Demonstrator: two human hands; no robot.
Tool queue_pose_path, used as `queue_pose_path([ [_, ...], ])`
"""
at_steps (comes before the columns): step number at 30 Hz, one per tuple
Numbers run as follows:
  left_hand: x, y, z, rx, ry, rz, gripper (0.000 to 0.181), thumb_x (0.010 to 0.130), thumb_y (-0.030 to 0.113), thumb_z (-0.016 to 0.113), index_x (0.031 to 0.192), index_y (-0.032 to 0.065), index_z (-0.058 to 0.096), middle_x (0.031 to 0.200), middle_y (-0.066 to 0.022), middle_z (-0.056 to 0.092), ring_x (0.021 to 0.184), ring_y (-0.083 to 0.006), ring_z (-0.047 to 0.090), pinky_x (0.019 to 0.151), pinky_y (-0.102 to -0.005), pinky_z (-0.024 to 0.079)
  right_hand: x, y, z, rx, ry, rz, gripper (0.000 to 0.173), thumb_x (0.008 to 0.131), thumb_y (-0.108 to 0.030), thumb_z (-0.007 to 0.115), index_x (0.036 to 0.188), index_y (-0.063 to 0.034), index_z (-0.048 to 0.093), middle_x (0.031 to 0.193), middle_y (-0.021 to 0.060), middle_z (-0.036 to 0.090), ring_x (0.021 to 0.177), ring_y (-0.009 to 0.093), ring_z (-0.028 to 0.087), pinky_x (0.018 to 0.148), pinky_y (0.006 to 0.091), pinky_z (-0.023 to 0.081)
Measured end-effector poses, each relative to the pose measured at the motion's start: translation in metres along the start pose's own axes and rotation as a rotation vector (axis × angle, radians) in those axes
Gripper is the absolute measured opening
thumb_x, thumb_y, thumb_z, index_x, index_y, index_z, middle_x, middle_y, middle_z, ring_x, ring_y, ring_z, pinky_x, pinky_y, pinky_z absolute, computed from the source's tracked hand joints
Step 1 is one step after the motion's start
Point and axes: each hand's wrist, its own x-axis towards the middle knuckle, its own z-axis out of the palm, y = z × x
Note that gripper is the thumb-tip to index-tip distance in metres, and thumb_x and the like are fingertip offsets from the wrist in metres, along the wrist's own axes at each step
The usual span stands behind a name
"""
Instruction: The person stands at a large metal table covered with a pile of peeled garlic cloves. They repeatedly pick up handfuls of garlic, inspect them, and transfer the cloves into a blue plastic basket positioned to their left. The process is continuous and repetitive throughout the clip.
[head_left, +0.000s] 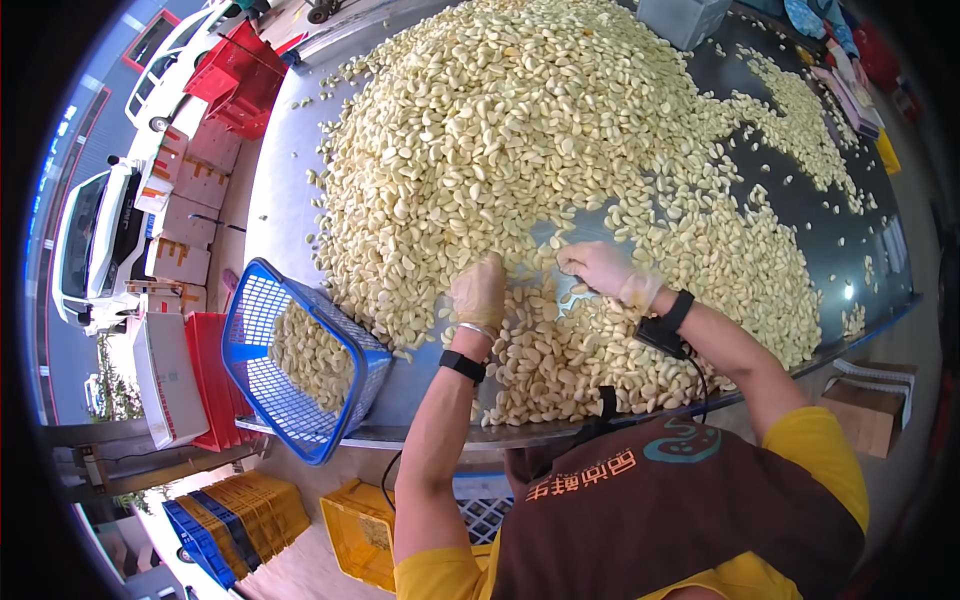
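A large heap of peeled garlic cloves (480, 135) covers much of a metal table (281, 187). My left hand (478, 291), in a thin pale glove, rests at the near edge of the heap, its fingers curled down; whether a clove is in them is hidden. To its right, my gloved right hand (596, 268) is over a small bare patch of metal, fingers bent inward among the cloves; its fingertips are too small to read. Nearer to me lies a looser spread of cloves (555, 367). A blue plastic basket (360, 375), tilted at the table's left edge, holds more cloves.
A grey plastic bin (682, 21) stands at the far edge. Another person's gloved hands (847, 64) are at the far right, by a pink tray (847, 105). Red crates (236, 79), foam boxes (180, 217) and a yellow crate (360, 536) stand around the table.
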Motion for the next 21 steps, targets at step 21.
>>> queue_pose_path([
  [21, -0.011, -0.017, -0.017, -1.209, -0.320, -0.408, 0.016, 0.089, 0.023, 0.054, 0.086, 0.0087, 0.061, 0.070, -0.0028, 0.065, 0.062, -0.0185, 0.064, 0.054, -0.0352, 0.048, -0.045, -0.014, -0.071, 0.990, -0.453, 0.563, 0.029, 0.097, -0.031, 0.054, 0.110, -0.0061, 0.061, 0.085, 0.0002, 0.061, 0.059, 0.011, 0.052, 0.051, 0.0257, 0.045],
])
